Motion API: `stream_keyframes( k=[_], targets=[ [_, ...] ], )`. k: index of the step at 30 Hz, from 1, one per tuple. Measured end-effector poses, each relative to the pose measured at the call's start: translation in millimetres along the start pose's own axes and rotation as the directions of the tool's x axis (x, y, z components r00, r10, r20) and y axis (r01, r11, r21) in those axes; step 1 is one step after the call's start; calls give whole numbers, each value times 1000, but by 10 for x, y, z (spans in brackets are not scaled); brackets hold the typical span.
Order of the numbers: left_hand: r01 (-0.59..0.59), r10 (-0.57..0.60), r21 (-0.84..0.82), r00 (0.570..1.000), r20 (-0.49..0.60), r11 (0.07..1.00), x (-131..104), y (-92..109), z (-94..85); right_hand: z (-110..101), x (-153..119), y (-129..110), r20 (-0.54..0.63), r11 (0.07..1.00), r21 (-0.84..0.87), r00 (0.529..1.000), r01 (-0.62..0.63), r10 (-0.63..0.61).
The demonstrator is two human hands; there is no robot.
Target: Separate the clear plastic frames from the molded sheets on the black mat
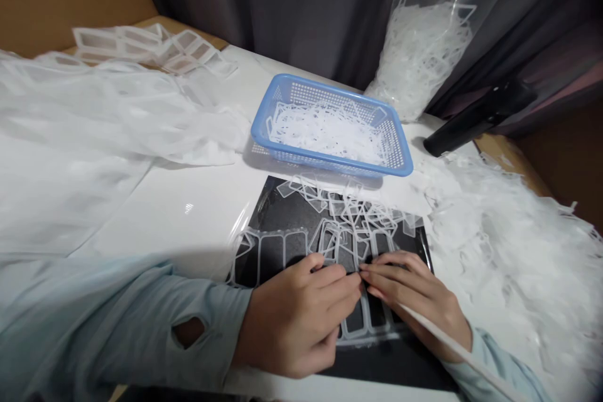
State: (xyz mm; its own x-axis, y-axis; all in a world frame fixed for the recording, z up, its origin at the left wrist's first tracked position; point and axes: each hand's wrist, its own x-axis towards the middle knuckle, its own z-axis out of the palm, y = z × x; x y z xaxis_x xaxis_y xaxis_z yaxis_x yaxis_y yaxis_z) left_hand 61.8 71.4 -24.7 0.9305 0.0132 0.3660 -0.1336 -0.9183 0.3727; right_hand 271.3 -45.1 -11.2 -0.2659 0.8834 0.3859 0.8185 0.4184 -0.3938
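A translucent sheet of joined rectangular frames point(284, 257) lies on a black mat point(282, 204). My left hand point(301, 314) is over the sheet's middle, its fingers curled together and their tips at a frame's edge. What it pinches is hidden beneath the fingers. My right hand point(414, 295) rests on the sheet's right part with fingers stretched out, the tips almost meeting those of my left. Loose thin plastic frames point(348, 204) lie in a heap just beyond both hands, some overlapping the sheet's upper edge.
Behind the mat stands a blue basket point(330, 161) filled with small frames. A clear bag point(424, 50) of similar pieces and a black tube-like object point(459, 122) stand at the back right. Piled translucent sheets point(108, 113) cover the left; scrap plastic point(522, 257) covers the right.
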Motion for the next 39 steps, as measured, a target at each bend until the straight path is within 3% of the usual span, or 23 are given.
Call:
stream_keyframes(
  k=[4, 6, 8, 9, 10, 12, 13, 14, 15, 16, 17, 18, 21, 23, 26, 28, 30, 39],
  targets=[
    [7, -7, -25, 1000, 12, 1000, 0, -5, 5, -20, -29, 17, -40, 998, -48, 999, -35, 34],
    [0, 0, -24, 1000, 5, 1000, -6, -8, 12, -57, -53, 73, -154, 996, -41, 985, -81, 74],
    [-7, 7, -15, 1000, -11, 1000, -14, -10, 19, -104, -73, 154, -361, 982, -26, 918, -186, 164],
    [-8, 8, -9, 1000, -16, 1000, -19, -10, 23, -127, -80, 200, -491, 964, -9, 841, -267, 228],
    [-7, 7, -2, 1000, -18, 1000, -24, -10, 27, -148, -82, 246, -619, 937, 23, 731, -349, 288],
    [-10, 10, 14, 1000, -11, 1000, -32, -9, 33, -180, -73, 326, -802, 883, 144, 470, -447, 369],
    [-14, 14, 22, 1000, -6, 1000, -35, -9, 35, -190, -62, 352, -845, 868, 210, 363, -451, 393],
    [-18, 18, 28, 1000, -3, 999, -37, -9, 37, -196, -47, 367, -868, 863, 261, 285, -433, 406],
    [-21, 21, 30, 1000, -4, 999, -38, -9, 37, -199, -32, 368, -876, 863, 296, 244, -408, 416],
    [-22, 22, 30, 1000, -7, 999, -37, -9, 35, -199, -18, 358, -877, 866, 308, 236, -395, 419],
    [-22, 23, 29, 1000, -10, 999, -36, -9, 32, -197, -10, 340, -870, 868, 299, 262, -396, 419],
    [-21, 21, 26, 1000, -15, 999, -34, -9, 29, -195, -8, 316, -849, 872, 274, 324, -406, 418],
    [-11, 11, 2, 999, -48, 1000, -29, -9, 19, -208, -45, 255, -649, 874, 158, 619, -459, 442],
    [-6, 4, -28, 997, -79, 1000, -26, -12, 19, -236, -82, 242, -441, 882, 105, 774, -459, 455],
    [-15, 9, -67, 996, -92, 998, -24, -21, 26, -269, -101, 243, -129, 918, 131, 912, -373, 389],
    [-18, 11, -74, 996, -86, 997, -22, -26, 28, -261, -82, 232, 17, 933, 197, 953, -300, 303],
    [-10, 6, -63, 997, -73, 998, -20, -27, 24, -227, -53, 207, 64, 931, 253, 965, -262, 254],
    [32, -33, -38, 999, -22, 999, -14, -25, 11, -105, 9, 118, 82, 909, 373, 982, -187, 169]
  ],
)
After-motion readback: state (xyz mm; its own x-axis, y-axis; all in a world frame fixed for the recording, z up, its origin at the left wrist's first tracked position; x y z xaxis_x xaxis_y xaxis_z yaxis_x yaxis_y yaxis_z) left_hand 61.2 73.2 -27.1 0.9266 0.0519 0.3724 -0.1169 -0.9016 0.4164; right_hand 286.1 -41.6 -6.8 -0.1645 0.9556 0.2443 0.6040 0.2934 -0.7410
